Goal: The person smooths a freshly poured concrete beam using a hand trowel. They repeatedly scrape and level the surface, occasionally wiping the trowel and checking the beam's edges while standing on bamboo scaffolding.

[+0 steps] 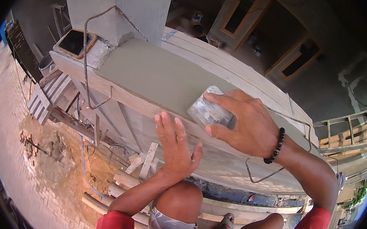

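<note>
My right hand (252,122), with a dark beaded bracelet at the wrist, grips a grey, cement-smeared rectangular block (209,110). It rests the block on the wet, smooth cement (152,71) along the top of a long ledge. Fingers stretched and together, my left hand (174,146) holds nothing. Its fingertips are at the wooden board (143,105) along the ledge's near side; whether they press on it I cannot tell. A bent steel rod (85,63) clamps the boards at the left, and another (309,135) lies beyond my right wrist.
A phone in a yellow-edged case (75,43) lies at the ledge's left end, beside a grey column (135,11). Below are bamboo poles (94,204) under me, a wooden trestle (51,97), a blue hose (83,160) and a sand pile (56,147).
</note>
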Tool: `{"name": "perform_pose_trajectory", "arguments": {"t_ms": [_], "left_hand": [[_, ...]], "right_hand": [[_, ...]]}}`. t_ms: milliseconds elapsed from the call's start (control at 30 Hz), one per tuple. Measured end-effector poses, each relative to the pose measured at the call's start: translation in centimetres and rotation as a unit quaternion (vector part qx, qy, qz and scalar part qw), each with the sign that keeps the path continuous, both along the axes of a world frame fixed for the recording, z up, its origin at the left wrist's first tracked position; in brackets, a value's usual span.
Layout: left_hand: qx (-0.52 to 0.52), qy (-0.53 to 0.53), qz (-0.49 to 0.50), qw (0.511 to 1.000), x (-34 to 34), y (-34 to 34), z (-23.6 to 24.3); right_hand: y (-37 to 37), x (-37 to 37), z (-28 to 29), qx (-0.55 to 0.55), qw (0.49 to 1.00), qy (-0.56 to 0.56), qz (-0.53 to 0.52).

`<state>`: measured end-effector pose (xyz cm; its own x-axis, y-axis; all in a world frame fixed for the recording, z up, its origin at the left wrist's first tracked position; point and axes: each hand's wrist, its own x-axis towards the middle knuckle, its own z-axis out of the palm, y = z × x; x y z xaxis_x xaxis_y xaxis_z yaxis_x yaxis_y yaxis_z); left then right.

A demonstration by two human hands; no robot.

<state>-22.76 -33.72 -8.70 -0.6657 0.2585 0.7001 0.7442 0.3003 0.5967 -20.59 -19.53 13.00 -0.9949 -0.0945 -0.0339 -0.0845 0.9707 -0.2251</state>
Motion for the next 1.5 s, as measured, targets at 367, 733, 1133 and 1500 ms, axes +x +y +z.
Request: {"name": "perform_pose_trajectory", "arguments": {"t_ms": [367,733,1133,1500], "left_hand": [[-0.009,-0.016,0.009,1.000,-0.3,-0.7,-0.6],[-0.005,-0.016,0.022,1.000,-0.7,-0.2,-1.0],[0.009,-0.002,0.016,1.000,-0.8,-0.9,-1.7],[-0.002,-0.030,-0.007,1.000,-0.8,-2.5,-0.9]], "right_hand": [[4.3,5.1,1.4,-0.029,0.996,0.078,-0.011],[-7.0,-10.5,-1.5,0.005,0.994,0.058,0.094],[2.3,1.1,2.1,-0.011,0.998,0.048,0.039],[-10.8,-15.0,0.1,-0.019,0.990,0.065,0.120]]}}
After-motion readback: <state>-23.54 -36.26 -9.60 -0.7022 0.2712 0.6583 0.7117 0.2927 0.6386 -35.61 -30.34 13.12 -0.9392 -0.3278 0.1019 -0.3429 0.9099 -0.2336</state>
